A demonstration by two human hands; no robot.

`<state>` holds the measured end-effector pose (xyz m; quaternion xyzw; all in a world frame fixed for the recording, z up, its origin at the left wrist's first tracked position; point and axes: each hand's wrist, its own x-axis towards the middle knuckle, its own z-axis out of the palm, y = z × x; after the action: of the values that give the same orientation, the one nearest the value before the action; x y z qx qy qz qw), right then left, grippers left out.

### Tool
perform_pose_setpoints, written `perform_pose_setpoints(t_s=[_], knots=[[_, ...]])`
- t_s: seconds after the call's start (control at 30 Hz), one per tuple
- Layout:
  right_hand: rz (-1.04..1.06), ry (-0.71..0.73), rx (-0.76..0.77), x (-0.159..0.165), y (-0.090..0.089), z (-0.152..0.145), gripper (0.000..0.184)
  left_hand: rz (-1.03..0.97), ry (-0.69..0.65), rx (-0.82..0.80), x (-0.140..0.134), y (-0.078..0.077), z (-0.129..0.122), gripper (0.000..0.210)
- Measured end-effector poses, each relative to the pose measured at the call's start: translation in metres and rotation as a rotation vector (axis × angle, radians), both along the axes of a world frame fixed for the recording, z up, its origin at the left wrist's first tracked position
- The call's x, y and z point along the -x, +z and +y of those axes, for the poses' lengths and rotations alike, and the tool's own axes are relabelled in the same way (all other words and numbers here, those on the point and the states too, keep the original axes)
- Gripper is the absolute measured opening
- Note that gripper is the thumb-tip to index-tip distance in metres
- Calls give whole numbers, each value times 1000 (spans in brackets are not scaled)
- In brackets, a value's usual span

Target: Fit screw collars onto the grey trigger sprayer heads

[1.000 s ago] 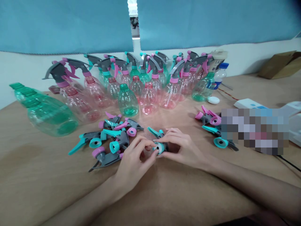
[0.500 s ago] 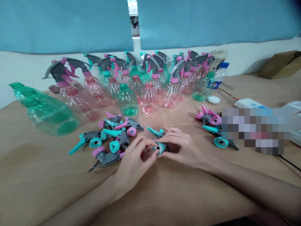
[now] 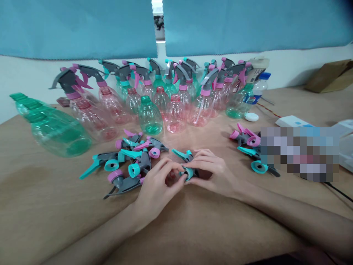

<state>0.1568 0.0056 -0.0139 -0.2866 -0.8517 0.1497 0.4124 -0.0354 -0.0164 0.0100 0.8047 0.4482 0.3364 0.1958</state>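
Between my two hands is a grey and turquoise trigger spray head (image 3: pixel 188 170), its turquoise collar turned toward me. My left hand (image 3: pixel 160 187) pinches the collar's left edge between thumb and fingers. Around the grey body curl the fingers of my right hand (image 3: pixel 213 171), its thumb beneath the collar. The turquoise trigger sticks out beyond the right fingertips. Just left of my left hand lies a pile of loose spray heads (image 3: pixel 140 162) in grey with pink or turquoise parts. A pink-collared spray head (image 3: pixel 124 184) is nearest to that hand.
Rows of spray bottles (image 3: pixel 180 103), pink and green, stand at the back, several without heads. Green bottles (image 3: pixel 57 129) lie at the left. More spray heads (image 3: pixel 255 151) lie at the right beside a blurred-out patch. A soda bottle (image 3: pixel 259 88) and a cardboard box (image 3: pixel 329 76) are behind.
Both hands keep their hold on the spray head with hardly any movement. The view has shifted very slightly.
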Motion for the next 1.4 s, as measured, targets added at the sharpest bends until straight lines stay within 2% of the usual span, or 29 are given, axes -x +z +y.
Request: perform_pose_setpoints(t_s=[0.17, 0.47, 0.77, 1.03, 1.17, 1.4], knots=[[39, -32, 38, 0, 4, -2, 27, -33, 13, 2, 1, 1, -1, 9], [75, -77, 83, -1, 9, -4, 31, -67, -163, 14, 9, 8, -6, 19], [50, -57, 35, -1, 6, -5, 32, -113, -146, 82, 8, 7, -4, 36], [33, -70, 64, -3, 6, -3, 26, -72, -182, 127, 10, 4, -5, 28], [37, -77, 56, -2, 6, -3, 28, -39, -166, 113, 9, 3, -5, 26], [36, -77, 39, -1, 6, -4, 34, -33, -19, 6, 8, 4, -4, 36]])
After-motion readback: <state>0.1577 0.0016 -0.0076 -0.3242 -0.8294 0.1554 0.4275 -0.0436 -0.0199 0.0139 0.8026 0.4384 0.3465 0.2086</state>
